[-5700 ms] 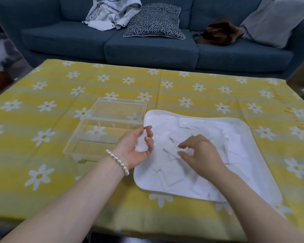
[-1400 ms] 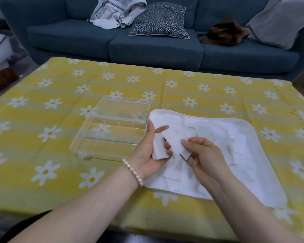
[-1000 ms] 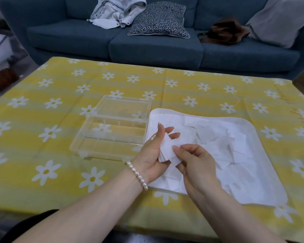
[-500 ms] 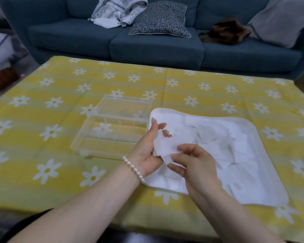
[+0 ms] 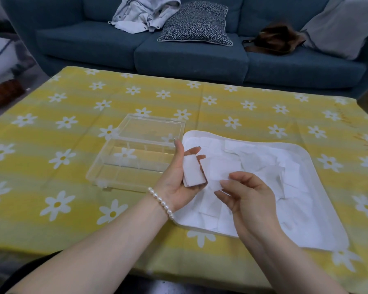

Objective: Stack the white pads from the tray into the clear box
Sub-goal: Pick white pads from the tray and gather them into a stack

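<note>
My left hand [image 5: 179, 183] is turned palm-up over the near left corner of the tray [image 5: 319, 170], with the thumb straight up and the fingers curled round a small stack of pads [image 5: 193, 172]. The stack stands on edge in my palm, pressed between thumb and fingertips, so this hand is closed on it. A pearl bracelet [image 5: 160, 202] sits on that wrist. My right hand [image 5: 246, 194] hovers just beside the stack, half open, with fingers loosely bent and the thumb and forefinger close together. I cannot tell whether a single pad is pinched there, since white lies behind white. The rest of the pads [image 5: 257, 164] lie loose and overlapping across the tray, which rests on the yellow flowered tablecloth [image 5: 62, 166]. The clear box [image 5: 132, 166] sits just to the left of the tray, touching or nearly touching it, its lid [image 5: 151, 130] open and laid flat on the far side. I see no pads inside it. Beyond the table stands a blue sofa [image 5: 189, 54] with a patterned cushion [image 5: 197, 24].
</note>
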Tool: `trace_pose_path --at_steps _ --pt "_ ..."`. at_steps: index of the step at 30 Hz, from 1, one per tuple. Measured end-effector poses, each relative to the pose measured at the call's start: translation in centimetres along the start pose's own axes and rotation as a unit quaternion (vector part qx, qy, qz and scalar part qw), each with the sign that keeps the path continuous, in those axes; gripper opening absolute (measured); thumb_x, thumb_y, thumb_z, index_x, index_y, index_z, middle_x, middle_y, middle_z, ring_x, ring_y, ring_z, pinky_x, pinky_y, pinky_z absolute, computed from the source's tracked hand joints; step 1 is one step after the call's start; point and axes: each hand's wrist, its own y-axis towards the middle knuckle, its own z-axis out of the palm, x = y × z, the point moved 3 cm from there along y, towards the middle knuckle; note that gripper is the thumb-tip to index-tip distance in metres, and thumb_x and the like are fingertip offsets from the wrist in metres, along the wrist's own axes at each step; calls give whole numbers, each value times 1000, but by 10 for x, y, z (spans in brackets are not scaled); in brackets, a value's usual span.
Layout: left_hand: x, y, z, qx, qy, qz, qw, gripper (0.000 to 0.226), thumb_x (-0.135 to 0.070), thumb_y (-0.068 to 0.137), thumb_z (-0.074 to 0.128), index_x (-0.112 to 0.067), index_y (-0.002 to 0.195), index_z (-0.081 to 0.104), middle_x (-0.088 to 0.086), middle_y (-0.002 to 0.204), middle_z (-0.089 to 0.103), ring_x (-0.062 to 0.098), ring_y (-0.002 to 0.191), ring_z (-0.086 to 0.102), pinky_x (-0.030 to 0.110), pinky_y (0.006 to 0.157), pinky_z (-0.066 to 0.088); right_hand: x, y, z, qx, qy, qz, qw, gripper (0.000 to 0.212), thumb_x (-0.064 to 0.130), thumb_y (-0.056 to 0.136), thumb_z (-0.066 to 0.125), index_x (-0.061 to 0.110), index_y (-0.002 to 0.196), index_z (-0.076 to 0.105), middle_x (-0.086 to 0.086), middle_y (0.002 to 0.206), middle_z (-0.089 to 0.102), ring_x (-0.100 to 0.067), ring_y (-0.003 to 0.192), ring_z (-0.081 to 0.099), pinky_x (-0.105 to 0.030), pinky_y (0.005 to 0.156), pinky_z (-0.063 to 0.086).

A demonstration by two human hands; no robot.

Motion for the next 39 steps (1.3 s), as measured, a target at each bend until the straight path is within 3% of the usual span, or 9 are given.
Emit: trace_pose_path --at_steps 4,10,16,20,24,27,31,36,39 --pt "18 -7 7 38 -14 -36 999 68 -68 58 51 -15 100 55 16 103 67 36 109 58 49 100 40 -7 -1 7 1 12 7 1000 22 -18 76 59 3 72 56 -10 76 52 -19 62 61 -21 54 54" --pt "20 -10 6 49 6 -40 998 65 -64 60 52 -15 101 56 12 85 69 29 88 63 44 95 44 -12 -1 7 -10 -44 18 999 17 -15 76 63 1 74 59 -13 80 52 -23 64 60 -23 56 56" --pt "16 -12 5 45 22 -42 998 54 -59 66 54 -16 100 54 10 76 67 23 70 65 33 68 53 -6 -2 5 -14 -122 11 992 10 -4 76 69 6 75 68 -7 71 66 -15 62 63 -23 49 50" --pt "11 -8 3 36 12 -47 998 50 -58 68 57 -17 97 55 8 87 65 21 76 62 30 65 52 1 0 4 -21 -92 -5 995 11 -5 79 65 6 76 65 -6 68 62 -14 58 60 -21 47 49" --pt "9 -7 1 58 -23 -97 993 51 -59 74 59 -15 100 57 5 74 57 18 63 55 26 57 51 24 9 -1 3 -39 -72 997 20 -9 84 55 10 85 59 -3 69 60 -11 52 58 -20 46 47" --pt "13 -11 3 106 -7 -147 983 56 -62 75 56 -14 105 58 6 81 56 20 65 54 26 58 48 46 19 -6 87 -116 -112 983 35 -11 77 62 15 98 53 3 58 60 -13 49 53 -20 46 42" --pt "23 -15 5 126 41 -168 977 71 -76 73 43 -15 95 74 5 85 66 18 66 61 23 57 48 57 20 -6 202 -239 -95 945 28 -5 61 72 11 80 60 1 51 54 -10 46 47 -16 47 36" --pt "32 -16 7 124 77 -174 974 80 -81 65 38 -14 88 75 4 79 63 16 65 59 26 62 51 42 16 0 212 -320 -91 919 19 -10 73 69 8 78 67 -5 58 60 -12 54 57 -17 59 48" --pt "34 -17 7 128 75 -176 973 80 -81 66 40 -12 87 75 4 83 62 16 67 59 28 66 52 37 20 0 192 -371 -115 901 21 -5 73 73 15 76 69 -3 60 60 -8 52 53 -13 56 43"
